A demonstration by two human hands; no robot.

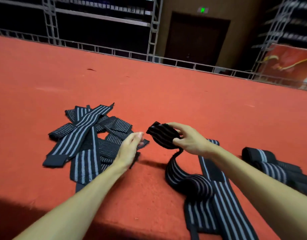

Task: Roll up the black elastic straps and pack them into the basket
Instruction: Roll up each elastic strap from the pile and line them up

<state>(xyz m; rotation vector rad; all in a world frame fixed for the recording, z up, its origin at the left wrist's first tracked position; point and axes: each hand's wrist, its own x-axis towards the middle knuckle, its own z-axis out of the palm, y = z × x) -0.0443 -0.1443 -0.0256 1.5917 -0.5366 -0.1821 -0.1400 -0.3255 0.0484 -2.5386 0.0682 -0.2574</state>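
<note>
Above the red carpeted surface [166,94], a partly rolled strap [162,134] is held in the right hand [190,141], with the thumb curled under the roll and the fingers curled over its top. The roll is black with faint grey stripes and is lifted clear of the carpet. Its loose tail [172,168] is seen hanging down from the roll and bending onto the surface below the right wrist. There it is met by flat striped straps [223,201], which are laid lengthwise under the right forearm.

The left hand [130,149] is held just left of the roll, apart from it, with its fingers extended and close together. Nothing is seen gripped in it, though the fingertips are slightly blurred. Beneath and beyond this hand, a pile of loose straps [90,141] is spread in a crossed heap on the carpet, black with grey lengthwise stripes.

At the right edge, beyond the right forearm, several finished rolls [270,165] are laid side by side on the surface.

Along the far edge of the carpet a low metal railing [184,64] is seen, and behind it metal trusses [154,26], a dark door [196,38] and a green lit sign [202,10] above it.
</note>
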